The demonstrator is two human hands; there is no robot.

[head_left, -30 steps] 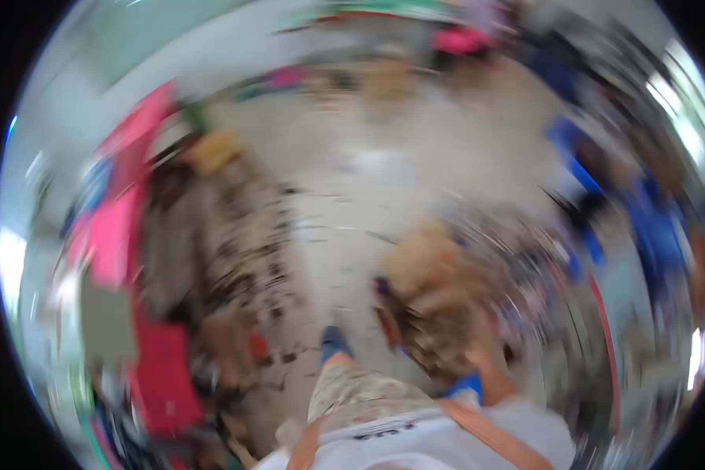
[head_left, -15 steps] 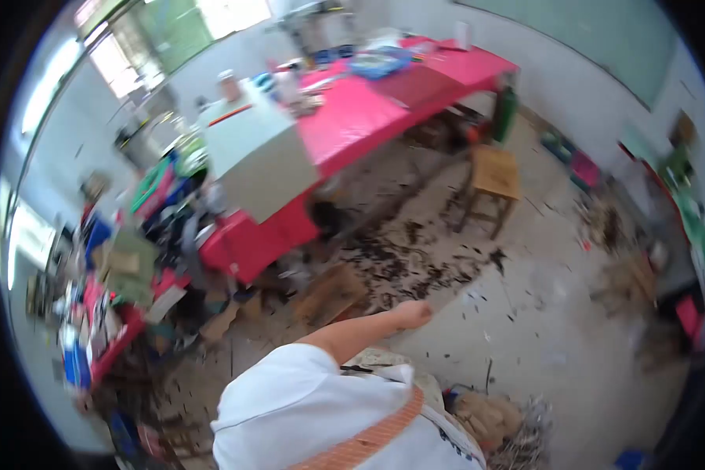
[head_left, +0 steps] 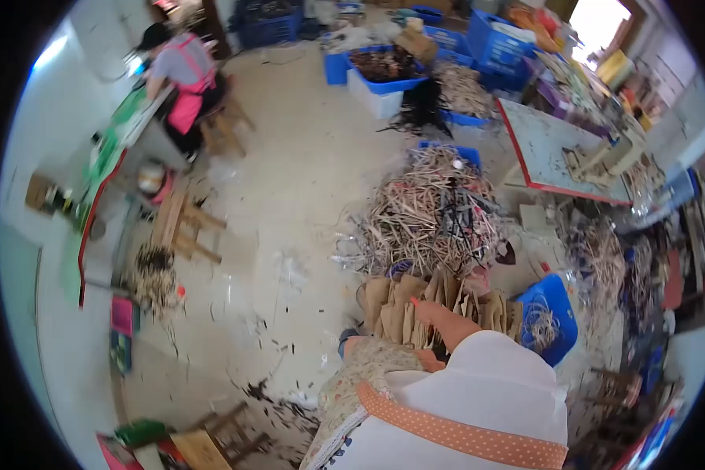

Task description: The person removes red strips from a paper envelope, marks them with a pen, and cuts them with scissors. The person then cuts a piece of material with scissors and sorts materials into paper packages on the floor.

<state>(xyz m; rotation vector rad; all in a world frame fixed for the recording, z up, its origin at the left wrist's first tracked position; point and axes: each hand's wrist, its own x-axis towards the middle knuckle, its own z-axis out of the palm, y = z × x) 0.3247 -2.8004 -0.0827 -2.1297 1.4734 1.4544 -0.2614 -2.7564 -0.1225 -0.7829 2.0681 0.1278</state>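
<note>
Several upright brown paper-like pieces (head_left: 380, 301) stand in a bunch on the floor in front of me. My right hand (head_left: 425, 311) reaches down to them and touches them; its fingers are too small and partly hidden to make out their grip. A small red spot shows by the fingertips. Just beyond lies a large heap of thin tan and grey strips (head_left: 431, 211). To the right of the brown pieces is a blue bin (head_left: 560, 301) with pale strips inside. My left hand does not show.
A co-worker (head_left: 184, 66) in a pink apron sits at a green-topped bench on the left. Near them is a wooden stool (head_left: 168, 219). Blue crates (head_left: 497, 51) stand at the back. A red-edged table (head_left: 544, 145) with a machine is at the right. Dark scraps litter the floor.
My view has swung from the pink table to the strip heap and the co-worker's side. My right arm now reaches to the brown pieces; the arm seen half a second ago is out of view.
</note>
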